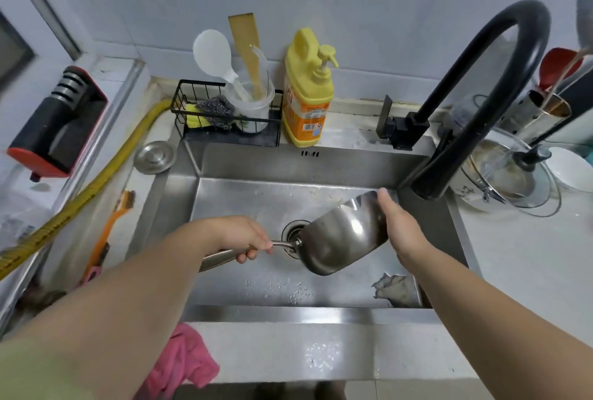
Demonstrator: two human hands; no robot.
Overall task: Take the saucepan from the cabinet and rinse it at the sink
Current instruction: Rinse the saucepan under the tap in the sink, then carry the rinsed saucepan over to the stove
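Observation:
A steel saucepan [340, 239] is held tipped on its side over the steel sink [250, 200], its mouth turned to the right toward the black faucet [481, 85]. My left hand [244, 237] grips its long metal handle. My right hand [401, 226] rests against the pan's rim with the fingers reaching up over its edge. The pan hangs above the drain [290, 231]. No water stream shows from the spout. Droplets lie on the sink floor.
A wire caddy [224, 110] with scourers and a utensil cup, and a yellow soap bottle [308, 94], stand behind the sink. A grey rag [396, 290] lies in the basin's right corner. A pink cloth [183, 364] hangs at the front edge. A lidded pot [510, 171] stands at the right.

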